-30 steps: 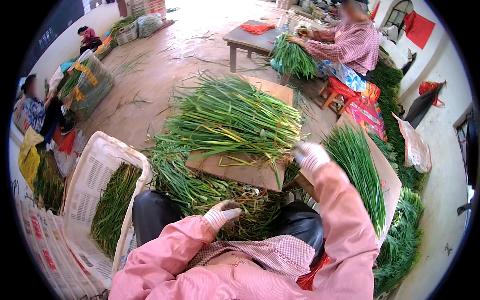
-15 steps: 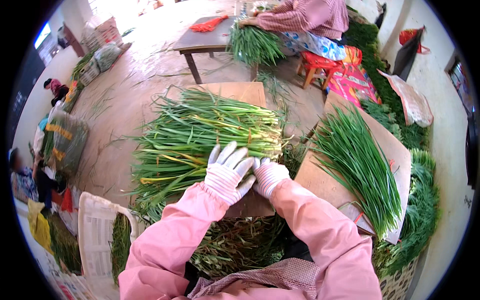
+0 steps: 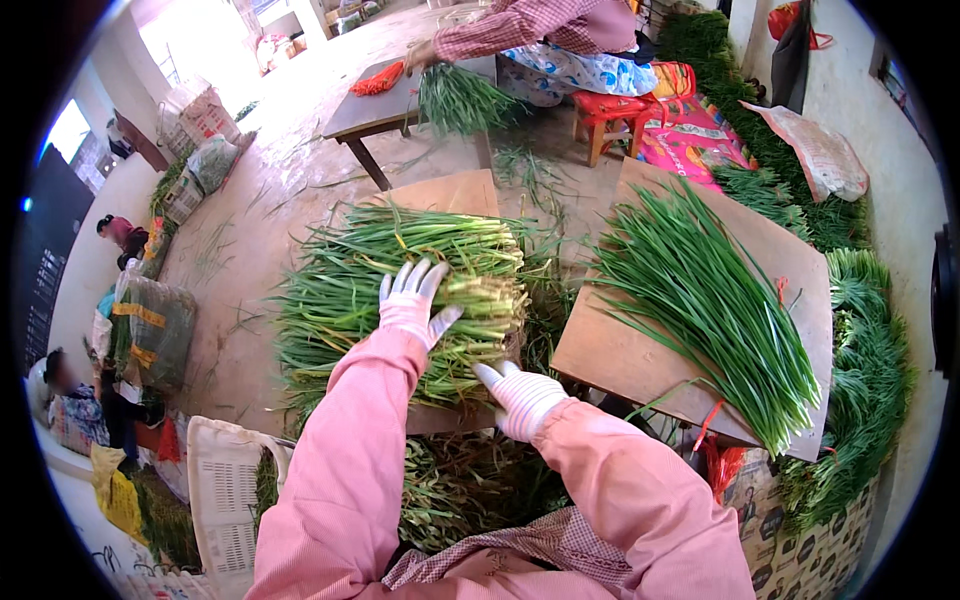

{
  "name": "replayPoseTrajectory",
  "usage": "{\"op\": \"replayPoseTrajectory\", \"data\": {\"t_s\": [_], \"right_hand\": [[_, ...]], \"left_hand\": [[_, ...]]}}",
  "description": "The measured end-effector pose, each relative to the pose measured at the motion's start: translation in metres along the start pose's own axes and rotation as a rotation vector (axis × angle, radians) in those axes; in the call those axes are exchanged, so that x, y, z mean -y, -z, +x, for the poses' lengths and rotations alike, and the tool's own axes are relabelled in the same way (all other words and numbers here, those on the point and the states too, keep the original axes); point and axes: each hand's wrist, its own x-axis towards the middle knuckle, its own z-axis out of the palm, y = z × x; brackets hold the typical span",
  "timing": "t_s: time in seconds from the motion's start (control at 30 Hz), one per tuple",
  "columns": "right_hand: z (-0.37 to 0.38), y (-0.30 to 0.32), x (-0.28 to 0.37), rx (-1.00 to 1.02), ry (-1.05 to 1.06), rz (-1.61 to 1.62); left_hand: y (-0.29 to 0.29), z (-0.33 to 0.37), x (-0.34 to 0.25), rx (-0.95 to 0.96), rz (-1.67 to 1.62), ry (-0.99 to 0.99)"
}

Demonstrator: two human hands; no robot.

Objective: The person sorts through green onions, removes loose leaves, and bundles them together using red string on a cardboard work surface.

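Note:
A thick pile of green chives (image 3: 340,325) lies across a board in front of me, its pale stem ends to the right. My left hand (image 3: 412,300), in a white glove with a striped cuff, rests on top of the pile with its fingers spread. At the lower right corner, beside the stem ends, is my right hand (image 3: 525,398), gloved too. Two of its fingertips show apart and reach toward the stems; its other fingers are hidden. Nothing shows in its grasp. A looser bunch of chives (image 3: 705,310) lies on the brown board (image 3: 590,345) at right.
Dry trimmings (image 3: 470,480) lie below the pile. A white plastic basket (image 3: 225,480) stands at lower left, red ties (image 3: 722,468) hang at right. Across the room a person (image 3: 530,30) handles chives at a table (image 3: 365,112). More greens (image 3: 865,370) line the right wall.
My left hand has moved up and left over the pile, fingers still spread. My right hand has shifted down, away from the left. The other person's arm now reaches toward the red ties.

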Motion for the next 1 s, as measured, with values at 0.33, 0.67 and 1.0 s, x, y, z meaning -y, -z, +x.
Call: {"op": "replayPoseTrajectory", "data": {"t_s": [0.33, 0.67, 1.0], "right_hand": [[0.037, 0.08, -0.074, -0.745, 0.225, 0.177], [0.144, 0.078, -0.007, 0.025, -0.24, 0.004], [0.19, 0.054, -0.013, -0.06, -0.135, -0.039]], "left_hand": [[0.041, -0.017, 0.016, -0.131, -0.444, -0.036], [-0.017, 0.003, 0.007, -0.251, -0.087, 0.177], [-0.02, 0.004, 0.012, -0.261, -0.203, 0.191]]}}
